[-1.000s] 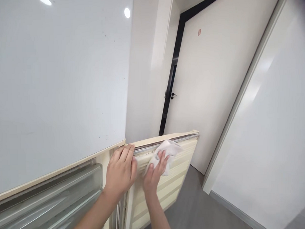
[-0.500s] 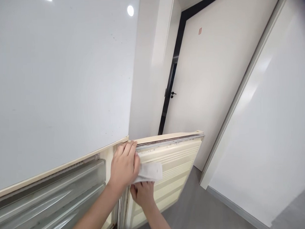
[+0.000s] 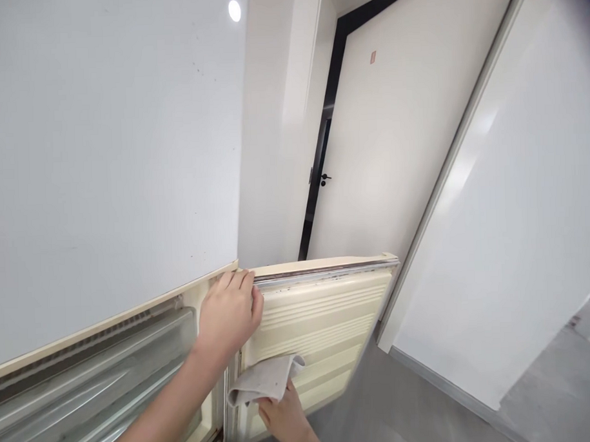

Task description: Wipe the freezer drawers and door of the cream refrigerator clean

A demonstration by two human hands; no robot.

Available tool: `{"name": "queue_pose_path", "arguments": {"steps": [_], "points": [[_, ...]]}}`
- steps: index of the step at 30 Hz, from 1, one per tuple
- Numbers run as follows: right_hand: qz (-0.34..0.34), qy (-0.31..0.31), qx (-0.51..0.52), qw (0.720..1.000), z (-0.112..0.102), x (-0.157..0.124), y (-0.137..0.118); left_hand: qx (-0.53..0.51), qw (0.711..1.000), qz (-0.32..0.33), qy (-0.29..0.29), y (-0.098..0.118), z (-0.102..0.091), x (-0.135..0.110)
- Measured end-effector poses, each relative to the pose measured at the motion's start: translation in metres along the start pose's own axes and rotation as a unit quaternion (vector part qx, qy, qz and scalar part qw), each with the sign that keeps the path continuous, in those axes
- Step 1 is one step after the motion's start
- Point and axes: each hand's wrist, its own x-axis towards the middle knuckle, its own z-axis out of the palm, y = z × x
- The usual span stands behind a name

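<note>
My left hand (image 3: 231, 308) is curled over the top edge of a cream freezer door (image 3: 322, 304), right by its hinge side. The door stands swung out, its ribbed inner face toward me, with dark grime along the grey seal (image 3: 326, 271) at the top. Lower down, my right hand (image 3: 284, 415) grips a light grey cloth (image 3: 266, 380) that is folded and partly draped over the fingers. The cloth hangs in front of the door's hinge-side inner face; whether it touches the door I cannot tell. My left fingertips are hidden behind the edge.
Left of the door is the freezer's open compartment with a clear ribbed drawer front (image 3: 126, 381). Above it spreads the white freezer top (image 3: 109, 156). Beyond stand a white room door (image 3: 388, 127) with a black handle and a white wall panel (image 3: 521, 194). Grey floor (image 3: 368, 386) lies below.
My right hand has moved down along the door's hinge side, and the cloth now hangs looser and more spread out. My left hand keeps its place on the door edge. The view has shifted slightly.
</note>
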Motion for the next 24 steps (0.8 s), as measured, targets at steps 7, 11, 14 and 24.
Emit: {"name": "queue_pose_path", "arguments": {"steps": [7,11,14,24], "points": [[0.112,0.008,-0.046,0.993,-0.038,0.049,0.009,-0.079,0.983,0.030,-0.165,0.029,-0.001,0.073],[0.114,0.050,-0.091,0.988,-0.045,0.075,0.003,-0.091,0.961,-0.002,-0.261,0.019,0.019,0.092],[0.110,0.044,-0.128,0.985,-0.037,0.069,0.009,-0.100,0.953,-0.006,-0.285,0.009,0.027,0.089],[0.411,0.295,-0.100,0.857,-0.079,0.017,0.139,-0.145,0.945,0.007,-0.292,0.008,0.021,0.087]]}}
